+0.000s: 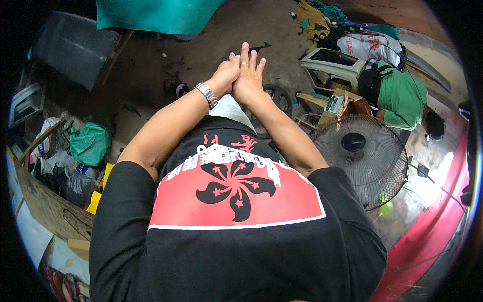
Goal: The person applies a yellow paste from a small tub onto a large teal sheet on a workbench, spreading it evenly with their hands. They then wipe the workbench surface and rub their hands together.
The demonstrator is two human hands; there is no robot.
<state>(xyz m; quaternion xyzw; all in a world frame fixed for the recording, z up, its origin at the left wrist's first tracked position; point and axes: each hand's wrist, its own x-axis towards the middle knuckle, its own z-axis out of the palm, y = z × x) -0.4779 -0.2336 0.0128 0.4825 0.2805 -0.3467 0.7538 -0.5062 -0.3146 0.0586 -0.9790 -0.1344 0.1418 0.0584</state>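
Both arms stretch forward from black sleeves, and my hands meet in front of my waist. My left hand [226,74], with a silver metal-band watch [206,95] on its wrist, is closed against the thumb side of my right hand [248,83]. Most of the left fingers are hidden, as is the right thumb. The right hand's fingers are stretched out and spread, a ring on one of them. I see no tool or object in either hand. Below them is my black shirt with a red and white print [236,201].
A black-caged fan [359,161] stands at right, near a person in a green shirt [402,95] bending by a cardboard box [347,103]. Behind is a white plastic chair [334,63]. Bags, including a green one [89,143], lie at left beside a wooden board [48,201].
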